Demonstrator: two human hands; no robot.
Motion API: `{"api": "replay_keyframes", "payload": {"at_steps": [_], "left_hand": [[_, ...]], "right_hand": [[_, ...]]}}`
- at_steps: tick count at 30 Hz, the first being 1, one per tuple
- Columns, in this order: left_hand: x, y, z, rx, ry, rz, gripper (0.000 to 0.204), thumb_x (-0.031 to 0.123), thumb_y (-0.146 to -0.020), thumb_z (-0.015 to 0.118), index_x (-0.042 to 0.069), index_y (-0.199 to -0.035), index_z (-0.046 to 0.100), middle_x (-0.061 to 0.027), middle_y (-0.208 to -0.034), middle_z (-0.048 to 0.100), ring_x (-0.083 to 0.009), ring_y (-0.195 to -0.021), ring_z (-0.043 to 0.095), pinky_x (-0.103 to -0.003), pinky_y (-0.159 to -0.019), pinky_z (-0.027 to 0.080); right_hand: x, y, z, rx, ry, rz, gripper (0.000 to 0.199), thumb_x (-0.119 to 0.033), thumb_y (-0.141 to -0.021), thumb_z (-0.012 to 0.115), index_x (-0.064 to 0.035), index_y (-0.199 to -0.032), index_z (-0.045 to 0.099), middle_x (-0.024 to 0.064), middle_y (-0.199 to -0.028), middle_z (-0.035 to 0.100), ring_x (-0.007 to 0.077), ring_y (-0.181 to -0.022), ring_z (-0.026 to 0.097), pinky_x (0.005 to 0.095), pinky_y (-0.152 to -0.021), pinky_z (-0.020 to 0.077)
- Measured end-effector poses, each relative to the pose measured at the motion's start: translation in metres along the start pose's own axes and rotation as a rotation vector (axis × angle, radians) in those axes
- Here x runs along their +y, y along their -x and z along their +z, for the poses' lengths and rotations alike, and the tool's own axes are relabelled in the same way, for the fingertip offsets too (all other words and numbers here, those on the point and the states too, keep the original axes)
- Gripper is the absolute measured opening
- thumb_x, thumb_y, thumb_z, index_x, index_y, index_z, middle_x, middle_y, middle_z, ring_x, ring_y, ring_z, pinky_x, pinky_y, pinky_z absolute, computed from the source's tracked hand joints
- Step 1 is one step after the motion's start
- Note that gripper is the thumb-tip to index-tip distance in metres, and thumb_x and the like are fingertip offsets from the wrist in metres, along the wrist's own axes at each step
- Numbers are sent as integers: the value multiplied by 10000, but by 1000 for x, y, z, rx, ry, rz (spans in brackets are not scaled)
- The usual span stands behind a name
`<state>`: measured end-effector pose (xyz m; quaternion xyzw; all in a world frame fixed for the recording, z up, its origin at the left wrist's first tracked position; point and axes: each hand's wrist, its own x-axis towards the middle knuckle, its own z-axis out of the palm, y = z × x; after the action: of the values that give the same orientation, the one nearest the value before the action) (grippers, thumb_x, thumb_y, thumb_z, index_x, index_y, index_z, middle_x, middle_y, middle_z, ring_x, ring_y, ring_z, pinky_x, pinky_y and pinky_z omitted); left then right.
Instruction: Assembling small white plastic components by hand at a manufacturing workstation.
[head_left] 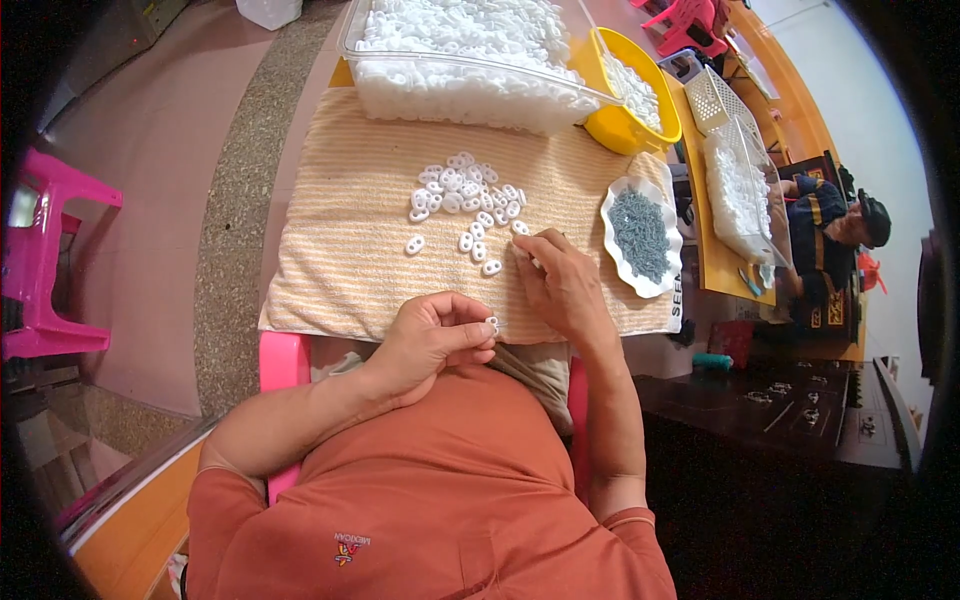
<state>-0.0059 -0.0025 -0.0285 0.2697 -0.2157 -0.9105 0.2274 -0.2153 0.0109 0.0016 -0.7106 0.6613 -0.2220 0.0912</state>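
Near my lap, my left hand [440, 335] pinches a small white two-holed plastic piece [492, 323] between thumb and fingers. My right hand [562, 280] reaches over the towel with its fingers curled and fingertips drawn together. Just beyond those fingertips lies another white two-holed piece [520, 228]; whether they touch it, or hold something small, is hidden. A loose pile of the same white oval pieces [455, 185] is spread on the striped towel [350, 230]. To the right of my right hand, a white scalloped dish [610, 240] holds many small grey pieces [640, 235].
A large clear bin [470, 95] full of white pieces stands at the far side, beside a yellow bucket [610, 130]. Farther right are another clear bin [740, 200] and a seated person [830, 225]. Pink stools [50, 250] stand on the floor at left.
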Motion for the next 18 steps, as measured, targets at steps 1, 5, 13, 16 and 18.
{"api": "replay_keyframes", "payload": {"at_steps": [1,5,13,16,18], "left_hand": [[0,0,0,-2,2,2,153,7,-849,648,8,-989,586,-79,-861,639,-154,-763,646,-295,-708,577],[3,2,2,-2,0,-10,152,12,-850,649,11,-988,588,-79,-864,641,-156,-762,648,-290,-705,575],[0,1,1,4,-7,3,151,15,-852,647,16,-991,589,-74,-865,641,-149,-763,647,-287,-710,574],[0,1,1,6,-9,0,148,17,-854,645,18,-991,590,-71,-859,640,-146,-762,646,-287,-712,573],[0,1,1,7,-7,-4,146,19,-855,645,19,-991,591,-70,-856,639,-145,-761,645,-287,-712,573]], "right_hand": [[1,1,-1,7,-26,0,199,-39,-824,621,-34,-1022,633,132,-893,622,314,-763,626,367,-661,490],[11,5,0,-3,-214,19,225,-32,-815,643,-26,-1039,629,86,-834,612,215,-691,611,313,-613,476],[5,17,-9,-197,-862,415,207,-66,-895,612,6,-1085,575,4,-808,566,44,-645,527,189,-533,439],[0,21,-10,-192,-1027,480,207,-62,-895,609,11,-1083,562,6,-807,565,54,-651,534,196,-550,468],[3,26,-10,-209,-1097,484,219,-70,-892,609,8,-1092,567,6,-840,588,58,-704,553,206,-603,469]]}}
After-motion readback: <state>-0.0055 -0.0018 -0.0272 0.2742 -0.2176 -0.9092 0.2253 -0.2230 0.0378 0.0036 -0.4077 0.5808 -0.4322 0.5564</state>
